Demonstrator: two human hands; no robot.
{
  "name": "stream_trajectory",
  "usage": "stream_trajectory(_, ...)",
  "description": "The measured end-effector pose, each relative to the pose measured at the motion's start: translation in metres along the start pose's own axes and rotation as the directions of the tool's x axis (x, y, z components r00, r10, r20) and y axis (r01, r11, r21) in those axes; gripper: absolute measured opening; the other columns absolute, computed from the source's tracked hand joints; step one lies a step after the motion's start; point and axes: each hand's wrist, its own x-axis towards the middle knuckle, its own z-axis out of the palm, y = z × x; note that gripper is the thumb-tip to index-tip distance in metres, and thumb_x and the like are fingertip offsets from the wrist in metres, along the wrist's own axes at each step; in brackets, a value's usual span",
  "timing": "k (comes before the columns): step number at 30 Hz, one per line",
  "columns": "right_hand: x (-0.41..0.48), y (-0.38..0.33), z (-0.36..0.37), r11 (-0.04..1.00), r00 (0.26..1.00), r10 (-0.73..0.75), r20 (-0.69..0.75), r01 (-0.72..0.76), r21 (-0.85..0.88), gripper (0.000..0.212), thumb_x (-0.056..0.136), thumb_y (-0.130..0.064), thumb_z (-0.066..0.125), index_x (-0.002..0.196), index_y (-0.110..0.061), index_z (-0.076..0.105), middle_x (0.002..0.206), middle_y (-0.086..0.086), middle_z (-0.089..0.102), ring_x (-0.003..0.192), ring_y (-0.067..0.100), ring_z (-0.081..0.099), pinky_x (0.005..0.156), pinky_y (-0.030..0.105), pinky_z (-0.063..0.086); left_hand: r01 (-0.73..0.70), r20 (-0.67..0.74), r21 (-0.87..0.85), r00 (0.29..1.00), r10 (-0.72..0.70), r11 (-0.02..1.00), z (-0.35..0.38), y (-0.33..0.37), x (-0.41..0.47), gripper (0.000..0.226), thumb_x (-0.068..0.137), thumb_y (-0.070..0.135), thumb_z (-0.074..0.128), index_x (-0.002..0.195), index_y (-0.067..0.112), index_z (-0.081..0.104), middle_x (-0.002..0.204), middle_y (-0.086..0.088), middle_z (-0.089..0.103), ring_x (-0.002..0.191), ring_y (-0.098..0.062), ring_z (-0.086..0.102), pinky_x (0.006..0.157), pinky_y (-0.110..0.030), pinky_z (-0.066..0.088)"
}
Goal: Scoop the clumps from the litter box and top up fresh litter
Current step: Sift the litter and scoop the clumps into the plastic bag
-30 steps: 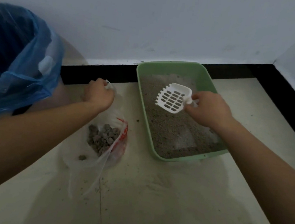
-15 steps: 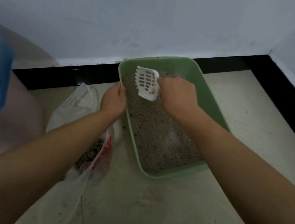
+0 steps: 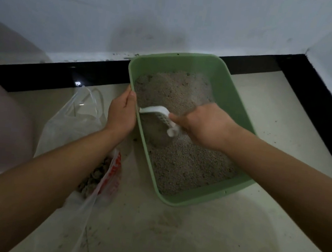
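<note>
A clear plastic bag (image 3: 71, 122) holding gray clumps (image 3: 94, 177) lies on the floor (image 3: 167, 241), just left of a green litter box (image 3: 229, 81) near the room's corner. A person's left hand (image 3: 122, 112) grips the box's left rim, while the right hand (image 3: 204, 126) is wrapped around the handle of a white scoop (image 3: 158, 114) dug into the litter (image 3: 187, 166) by that left side. A black baseboard (image 3: 41, 77) runs behind.

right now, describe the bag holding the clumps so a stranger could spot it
Start at the green litter box by the black skirting. Left of it lies a plastic bag. It is clear and crinkled, with red print and grey clumps inside, unlike the solid box.
</note>
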Motion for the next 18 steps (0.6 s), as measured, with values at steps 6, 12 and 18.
stream_trajectory(6, 0.009, 0.013, -0.022, 0.956, 0.956, 0.285, -0.060, -0.280, 0.087, 0.032, 0.096, -0.021, 0.054, 0.127, -0.028, 0.057, 0.064, -0.008, 0.050, 0.052, 0.007, 0.051, 0.045, 0.022, 0.041, -0.034, -0.015, -0.009, 0.999, 0.034, 0.999, 0.004, 0.001, -0.003, 0.040, 0.106, 0.025, 0.035, 0.140, 0.012, 0.052, 0.134, 0.002, 0.058, 0.122, -0.011, 0.053, 0.101, -0.017, 0.042)
stream_trajectory(12, 0.075, 0.002, -0.035, 0.937, 0.932, 0.335, -0.137, -0.345, -0.052, 0.014, 0.098, -0.021, 0.057, 0.103, -0.009, 0.061, 0.059, 0.001, 0.040, 0.050, 0.016, 0.042, 0.056, 0.030, 0.035, -0.053, 0.006, -0.036, 0.999, 0.053, 0.998, 0.000, -0.003, 0.001, 0.038, 0.106, 0.024, 0.036, 0.138, 0.017, 0.055, 0.125, 0.005, 0.061, 0.113, -0.009, 0.056, 0.094, -0.018, 0.043)
stream_trajectory(18, 0.034, 0.013, -0.015, 0.994, 0.993, 0.111, -0.029, -0.111, -0.009, 0.031, 0.100, -0.040, 0.049, 0.126, -0.024, 0.057, 0.067, -0.007, 0.052, 0.054, 0.008, 0.051, 0.047, 0.023, 0.036, -0.011, -0.001, -0.022, 1.000, 0.011, 1.000, 0.003, 0.000, -0.001, 0.040, 0.106, 0.024, 0.034, 0.143, 0.014, 0.047, 0.130, 0.007, 0.054, 0.114, -0.002, 0.045, 0.083, -0.004, 0.034)
